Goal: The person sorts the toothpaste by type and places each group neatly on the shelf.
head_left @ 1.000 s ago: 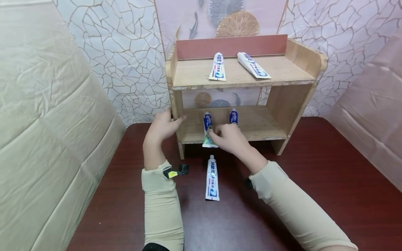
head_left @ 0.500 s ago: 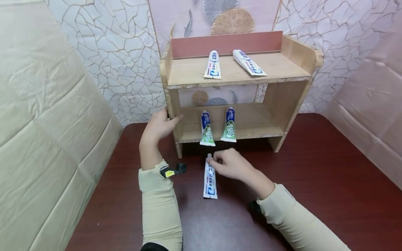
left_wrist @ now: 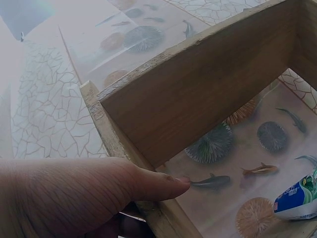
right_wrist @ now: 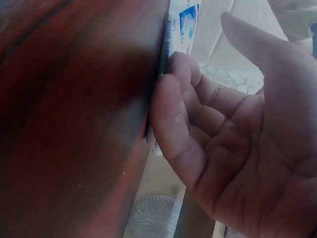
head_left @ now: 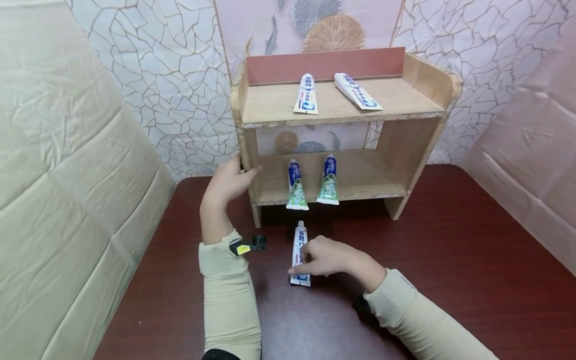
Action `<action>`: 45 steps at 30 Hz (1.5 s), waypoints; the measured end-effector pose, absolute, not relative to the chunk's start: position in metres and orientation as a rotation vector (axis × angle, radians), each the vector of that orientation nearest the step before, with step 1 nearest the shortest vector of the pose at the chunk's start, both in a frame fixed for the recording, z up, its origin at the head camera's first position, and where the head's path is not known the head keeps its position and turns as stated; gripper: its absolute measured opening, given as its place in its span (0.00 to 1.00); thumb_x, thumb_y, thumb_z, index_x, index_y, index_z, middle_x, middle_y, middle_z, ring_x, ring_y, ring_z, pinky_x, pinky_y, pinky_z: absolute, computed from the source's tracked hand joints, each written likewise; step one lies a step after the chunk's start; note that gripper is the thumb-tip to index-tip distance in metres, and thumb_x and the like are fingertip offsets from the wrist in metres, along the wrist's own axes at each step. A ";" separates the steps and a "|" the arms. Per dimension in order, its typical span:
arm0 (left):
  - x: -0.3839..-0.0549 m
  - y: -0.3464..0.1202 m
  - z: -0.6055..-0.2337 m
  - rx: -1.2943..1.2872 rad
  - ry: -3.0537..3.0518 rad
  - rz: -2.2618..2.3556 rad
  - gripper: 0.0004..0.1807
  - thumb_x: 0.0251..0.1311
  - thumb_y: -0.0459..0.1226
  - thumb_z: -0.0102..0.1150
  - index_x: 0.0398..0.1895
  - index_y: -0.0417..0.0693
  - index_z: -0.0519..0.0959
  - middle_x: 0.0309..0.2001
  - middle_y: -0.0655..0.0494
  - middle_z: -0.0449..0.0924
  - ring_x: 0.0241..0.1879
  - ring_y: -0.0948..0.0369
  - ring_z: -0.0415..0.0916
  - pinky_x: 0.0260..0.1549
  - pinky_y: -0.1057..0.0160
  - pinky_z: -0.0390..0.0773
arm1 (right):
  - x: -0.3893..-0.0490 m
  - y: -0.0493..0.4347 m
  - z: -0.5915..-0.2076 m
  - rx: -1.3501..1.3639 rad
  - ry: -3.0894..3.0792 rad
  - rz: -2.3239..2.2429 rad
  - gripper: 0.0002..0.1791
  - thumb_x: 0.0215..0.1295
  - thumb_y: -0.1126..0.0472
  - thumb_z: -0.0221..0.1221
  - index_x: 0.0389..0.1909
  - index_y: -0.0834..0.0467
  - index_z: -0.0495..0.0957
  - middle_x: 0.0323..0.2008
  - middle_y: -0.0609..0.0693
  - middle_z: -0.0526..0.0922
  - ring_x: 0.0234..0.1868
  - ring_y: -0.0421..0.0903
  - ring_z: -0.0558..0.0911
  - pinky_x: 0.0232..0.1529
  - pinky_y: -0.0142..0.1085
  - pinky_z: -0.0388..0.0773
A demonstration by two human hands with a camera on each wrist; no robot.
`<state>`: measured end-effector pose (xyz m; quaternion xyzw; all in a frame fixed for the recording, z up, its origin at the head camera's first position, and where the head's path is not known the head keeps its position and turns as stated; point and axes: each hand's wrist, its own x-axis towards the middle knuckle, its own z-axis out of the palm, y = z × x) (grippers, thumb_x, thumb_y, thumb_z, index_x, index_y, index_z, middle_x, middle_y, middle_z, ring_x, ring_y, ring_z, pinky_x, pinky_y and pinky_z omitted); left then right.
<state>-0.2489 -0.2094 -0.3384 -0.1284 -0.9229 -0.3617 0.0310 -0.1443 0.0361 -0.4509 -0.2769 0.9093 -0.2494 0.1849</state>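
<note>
My left hand (head_left: 225,185) grips the left side panel of a small wooden shelf (head_left: 270,112). In the left wrist view its thumb (left_wrist: 161,186) lies over the panel's edge, with the other fingers mostly hidden outside. A white and blue toothpaste tube (head_left: 299,237) lies lengthwise on the dark red table (head_left: 180,305), cap toward the shelf. Over the tube's lower half is my right hand (head_left: 326,257). The right wrist view shows its fingers (right_wrist: 168,99) loosely bent beside the tube, the thumb well apart from them.
Two blue and green toothpaste tubes, a left one (head_left: 296,187) and a right one (head_left: 329,182), lie on the lower board, ends overhanging its front edge. Two white tubes, one straight (head_left: 306,95) and one slanted (head_left: 357,92), lie on the top board. Fabric-covered walls (head_left: 90,175) surround the table.
My right hand has left the tubes on the lower board and come down toward me, over the white tube on the table. My left hand keeps its grip on the panel.
</note>
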 end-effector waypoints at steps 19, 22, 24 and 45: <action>-0.248 -0.209 -0.337 -0.390 -2.855 -1.132 0.41 0.62 0.63 0.50 0.71 0.50 0.59 0.66 0.43 0.70 0.62 0.48 0.73 0.62 0.48 0.71 | -0.150 0.038 -0.459 -0.538 2.561 -0.868 0.25 0.62 0.45 0.63 0.47 0.57 0.65 0.23 0.47 0.81 0.13 0.49 0.78 0.14 0.41 0.77; -0.248 -0.208 -0.336 -0.388 -2.856 -1.131 0.41 0.62 0.62 0.50 0.71 0.50 0.59 0.66 0.42 0.71 0.62 0.48 0.73 0.61 0.48 0.72 | -0.150 0.038 -0.460 -0.533 2.573 -0.864 0.25 0.62 0.44 0.63 0.45 0.57 0.66 0.23 0.47 0.80 0.13 0.48 0.78 0.13 0.40 0.77; -0.248 -0.208 -0.336 -0.389 -2.853 -1.131 0.40 0.63 0.62 0.51 0.71 0.49 0.60 0.65 0.42 0.71 0.61 0.48 0.73 0.61 0.48 0.72 | -0.149 0.038 -0.460 -0.521 2.589 -0.843 0.23 0.61 0.42 0.62 0.41 0.56 0.69 0.22 0.46 0.81 0.13 0.47 0.77 0.13 0.39 0.76; -0.248 -0.208 -0.337 -0.400 -2.838 -1.136 0.38 0.63 0.60 0.51 0.70 0.50 0.61 0.65 0.43 0.72 0.62 0.48 0.73 0.62 0.48 0.71 | -0.149 0.039 -0.463 -0.444 2.622 -0.726 0.16 0.60 0.44 0.63 0.22 0.52 0.80 0.16 0.44 0.81 0.11 0.45 0.77 0.13 0.37 0.76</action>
